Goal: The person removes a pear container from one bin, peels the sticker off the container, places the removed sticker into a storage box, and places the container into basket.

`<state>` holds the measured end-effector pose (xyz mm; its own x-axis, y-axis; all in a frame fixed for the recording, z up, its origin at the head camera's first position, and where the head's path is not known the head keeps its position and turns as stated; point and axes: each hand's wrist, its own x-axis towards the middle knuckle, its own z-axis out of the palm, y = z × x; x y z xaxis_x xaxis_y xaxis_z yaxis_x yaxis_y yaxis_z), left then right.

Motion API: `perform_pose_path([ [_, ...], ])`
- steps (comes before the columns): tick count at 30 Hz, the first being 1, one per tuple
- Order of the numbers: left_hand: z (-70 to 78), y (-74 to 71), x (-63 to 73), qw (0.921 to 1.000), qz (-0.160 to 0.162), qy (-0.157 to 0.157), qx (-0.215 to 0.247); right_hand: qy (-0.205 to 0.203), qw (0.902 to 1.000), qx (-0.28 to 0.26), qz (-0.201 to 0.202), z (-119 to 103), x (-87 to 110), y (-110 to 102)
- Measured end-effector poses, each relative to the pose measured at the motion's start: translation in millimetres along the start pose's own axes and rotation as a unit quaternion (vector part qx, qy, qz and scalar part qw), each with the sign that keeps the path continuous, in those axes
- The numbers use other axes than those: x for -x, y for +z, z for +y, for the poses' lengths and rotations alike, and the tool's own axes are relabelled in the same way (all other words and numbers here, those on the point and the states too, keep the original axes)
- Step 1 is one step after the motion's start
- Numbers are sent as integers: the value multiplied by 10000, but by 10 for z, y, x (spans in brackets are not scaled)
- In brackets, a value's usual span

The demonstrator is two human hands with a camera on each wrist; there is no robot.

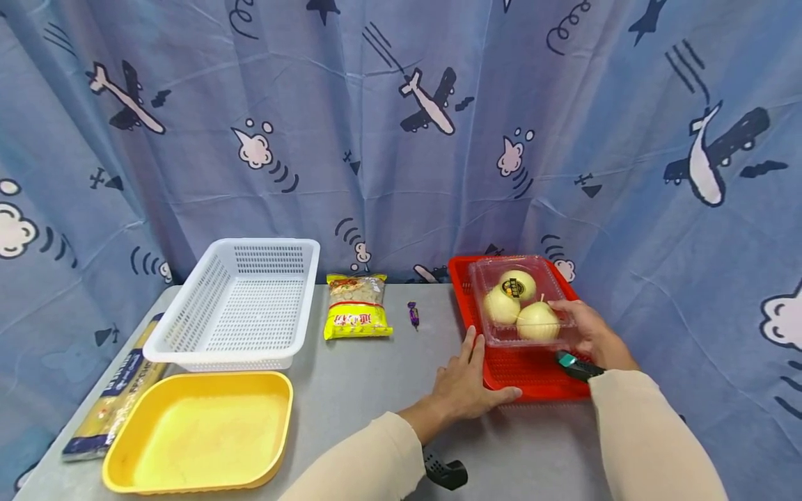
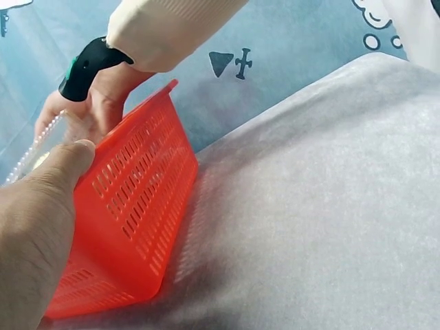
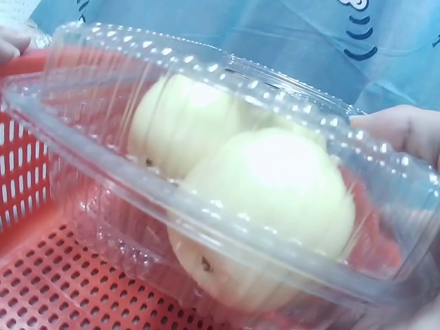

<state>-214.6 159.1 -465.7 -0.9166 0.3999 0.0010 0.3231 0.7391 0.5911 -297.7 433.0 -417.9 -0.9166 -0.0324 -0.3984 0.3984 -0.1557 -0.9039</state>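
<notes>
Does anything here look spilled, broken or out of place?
Nothing stands out. The pale fruits are inside their clear box, gripped by the right hand at the red basket; the left hand touches the basket's rim. No spill or breakage shows.

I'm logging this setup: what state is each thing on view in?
Clear container: looks shut, held by right hand
Pale fruit: whole, inside the container
Red basket: upright, left hand touching its rim
White basket: upright, open-topped
Yellow tray: upright, open-topped
Small bag: filled, looks sealed
Purple candy: wrapped
Long packet: lying flat, partly hidden
Blue curtain: hanging, creased
</notes>
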Motion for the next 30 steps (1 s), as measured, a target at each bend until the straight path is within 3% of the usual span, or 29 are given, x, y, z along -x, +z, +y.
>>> perform_pose_path([
  [7, 9, -13, 0, 9999, -62, -80, 113, -106, 9999, -82, -24, -69, 103, 24],
  [15, 13, -24, 6, 10000, -23, -54, 49, -330, 9979, -136, -542, -127, 188, 36],
  [22, 28, -46, 28, 10000, -2, -47, 83, -449, 9962, -229, -707, -241, 340, 116],
  [26, 44, -88, 24, 9996, -11, -69, 280, -563, 9951, -209, -784, -296, 441, 167],
  [30, 61, -146, 17, 9967, -41, -110, 804, -618, 9938, -212, -898, -352, 527, 213],
])
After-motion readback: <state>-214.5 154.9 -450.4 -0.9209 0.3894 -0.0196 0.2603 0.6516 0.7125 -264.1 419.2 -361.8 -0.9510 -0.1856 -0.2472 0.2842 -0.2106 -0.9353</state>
